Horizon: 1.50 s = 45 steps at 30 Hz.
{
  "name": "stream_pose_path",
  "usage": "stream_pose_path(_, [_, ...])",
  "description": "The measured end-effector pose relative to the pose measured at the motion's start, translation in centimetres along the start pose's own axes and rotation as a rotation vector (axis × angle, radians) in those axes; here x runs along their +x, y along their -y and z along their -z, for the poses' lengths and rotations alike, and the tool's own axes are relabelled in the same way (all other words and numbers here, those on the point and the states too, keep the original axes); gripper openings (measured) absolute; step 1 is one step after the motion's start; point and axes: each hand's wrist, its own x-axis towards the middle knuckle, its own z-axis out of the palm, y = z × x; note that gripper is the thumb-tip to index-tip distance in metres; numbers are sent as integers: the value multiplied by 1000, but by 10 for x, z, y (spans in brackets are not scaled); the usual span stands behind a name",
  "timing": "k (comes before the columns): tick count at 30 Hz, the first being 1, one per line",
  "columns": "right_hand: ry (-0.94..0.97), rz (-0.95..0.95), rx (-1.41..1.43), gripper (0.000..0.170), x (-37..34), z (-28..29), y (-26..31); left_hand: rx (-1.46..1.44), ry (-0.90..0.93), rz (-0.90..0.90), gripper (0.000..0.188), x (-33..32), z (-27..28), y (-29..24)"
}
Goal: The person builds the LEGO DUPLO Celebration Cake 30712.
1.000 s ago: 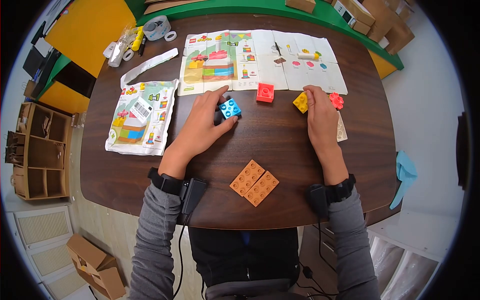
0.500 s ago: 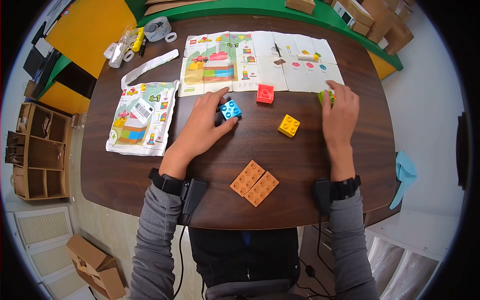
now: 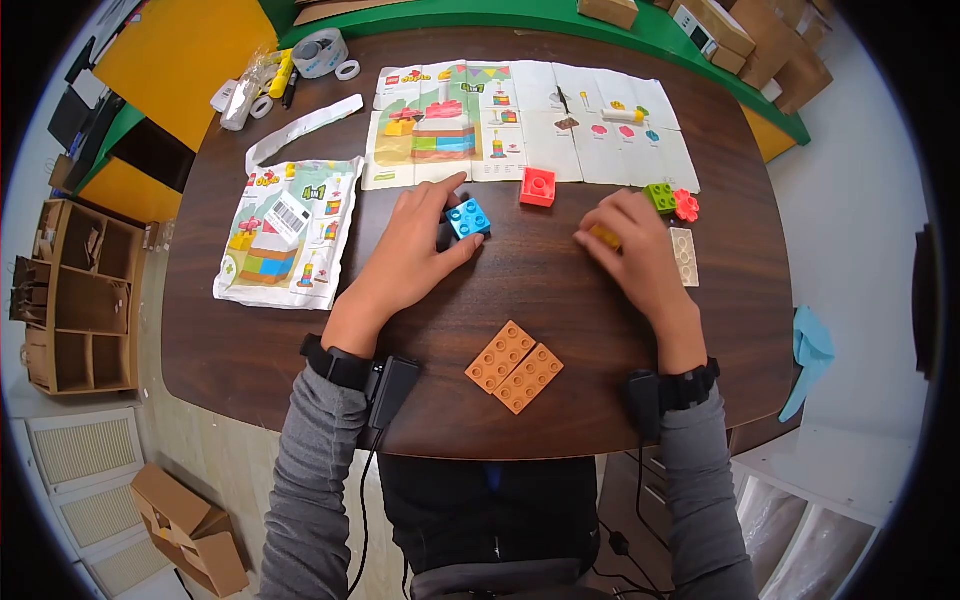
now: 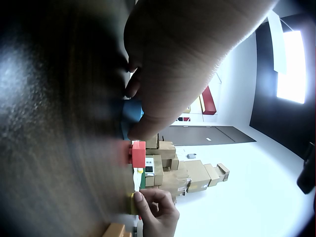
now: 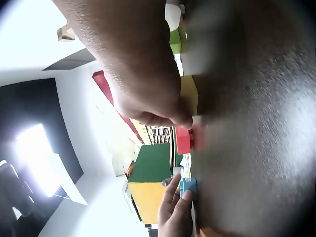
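Note:
My left hand point(image 3: 408, 240) has thumb and fingers around the blue brick point(image 3: 469, 218), which stands on the table. In the left wrist view the thumb touches the blue brick point(image 4: 131, 117). My right hand point(image 3: 640, 250) holds the yellow brick point(image 3: 606, 236) between thumb and fingers, mostly covering it. The right wrist view shows the yellow brick point(image 5: 189, 95) under that hand. A red brick point(image 3: 537, 187) stands between the hands. Two orange bricks point(image 3: 515, 366) lie side by side nearer the body. Right of the right hand are a green brick point(image 3: 660, 198), a red flower piece point(image 3: 686, 205) and a beige brick point(image 3: 684, 257).
An instruction sheet point(image 3: 540, 140) is spread across the table's back, with a small white tube point(image 3: 622, 115) on it. A printed bag point(image 3: 290, 235) lies at the left, below a torn strip point(image 3: 305, 130). Tape rolls point(image 3: 319, 54) sit at the back left.
My right hand first left the yellow brick nearer the middle and reached the green one, then moved back left and took hold of the yellow brick. My left hand stays at the blue brick.

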Motion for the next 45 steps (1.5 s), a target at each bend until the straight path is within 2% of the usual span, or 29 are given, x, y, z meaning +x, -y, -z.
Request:
stream_pose_path(1, [-86, -43, -87, 16, 0, 1, -5, 4, 10, 19, 64, 0, 0, -1])
stream_pose_path(5, [-154, -160, -178, 21, -3, 0, -16, 0, 2, 3, 64, 0, -1, 1])
stream_pose_path(6, [-154, -159, -179, 21, -2, 0, -14, -2, 5, 7, 63, 0, 0, 0])
stream_pose_path(8, [-139, -27, -207, 37, 2, -2, -4, -2, 6, 14, 63, 0, 0, 0])
stream_pose_path(9, [-138, -25, -206, 37, 4, -4, 2, -3, 2, 5, 63, 0, 0, 1])
stream_pose_path(12, [124, 79, -126, 53, 3, -12, 13, -1, 1, -3, 63, 0, -1, 1])
stream_pose_path(16, [197, 66, -79, 52, 4, -12, 15, -2, -1, 3, 64, 0, -1, 2])
stream_pose_path(18, [67, 42, -9, 50, 4, -9, 13, 0, -1, -1, 64, 0, -1, 2])
stream_pose_path(19, [67, 41, -9, 50, 2, -9, 14, 2, -1, -4, 64, 0, -1, 2])
stream_pose_path(21, [122, -14, 40, 43, 0, -9, 15, 6, 4, 2, 64, 0, 0, 1])
stream_pose_path(25, [117, -29, 63, 34, 0, -8, 15, 14, 9, 7, 64, 0, 0, 1])
stream_pose_path(27, [114, -98, 152, 29, 1, -8, 17, 5, 9, 10, 64, 0, 0, 0])
stream_pose_path(34, [124, -83, 197, 29, 0, 2, 19, -6, 13, 4, 62, 0, 1, 0])
stream_pose_path(37, [185, -155, 331, 27, 1, 5, 22, 5, 13, 10, 61, 0, 1, 0])
stream_pose_path(39, [362, -276, 469, 24, 0, 7, 22, 9, 10, 3, 61, 0, 0, 0])
stream_pose_path(40, [364, -274, 470, 24, 0, 9, 20, 13, 7, -3, 61, -1, 0, 1])
stream_pose_path(42, [596, -255, 529, 21, 0, 11, 15, 14, 11, -3, 61, 0, 1, 0])
stream_pose_path(45, [694, -195, 460, 18, -3, 16, 19, 17, 16, -2, 61, 0, 1, 0])
